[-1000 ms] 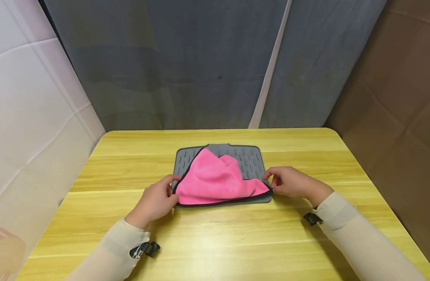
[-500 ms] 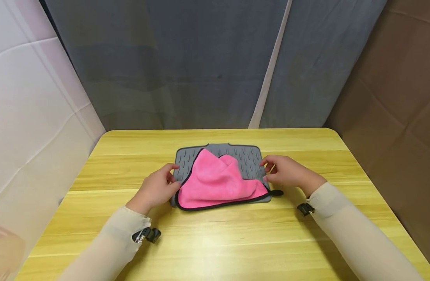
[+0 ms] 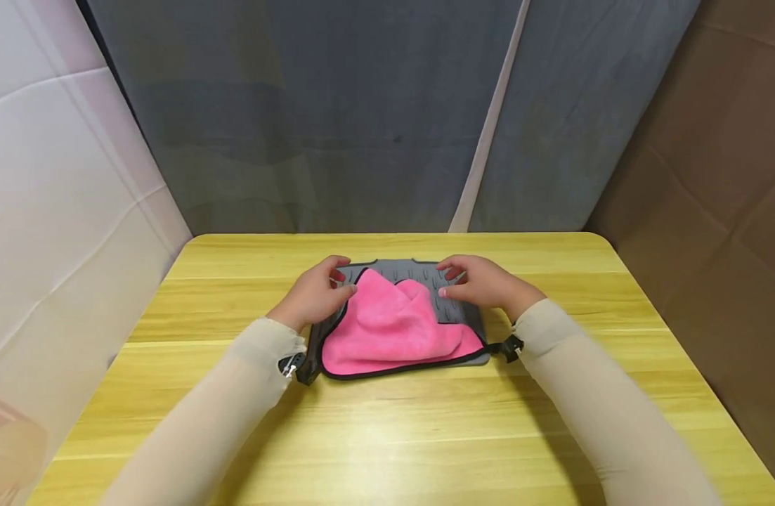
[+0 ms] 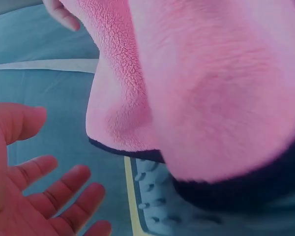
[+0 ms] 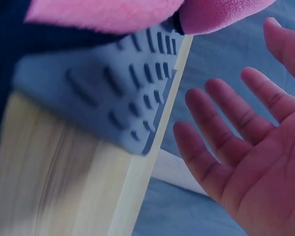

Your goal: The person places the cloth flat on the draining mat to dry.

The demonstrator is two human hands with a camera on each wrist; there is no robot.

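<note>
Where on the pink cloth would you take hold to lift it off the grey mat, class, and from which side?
Probably the far peak of the pink cloth, pinched from above on the far side. There the fabric bunches up off the grey mat in a raised fold, whereas its black-trimmed near edge lies flat. The left hand and right hand, both with fingers spread, flank that fold.

The pink cloth point(image 3: 390, 327) hides most of the grey mat point(image 3: 453, 295) beneath it. The left hand point(image 3: 314, 295) covers the mat's far left corner. In both wrist views the cloth is blurred and cut off by the edges.
</note>
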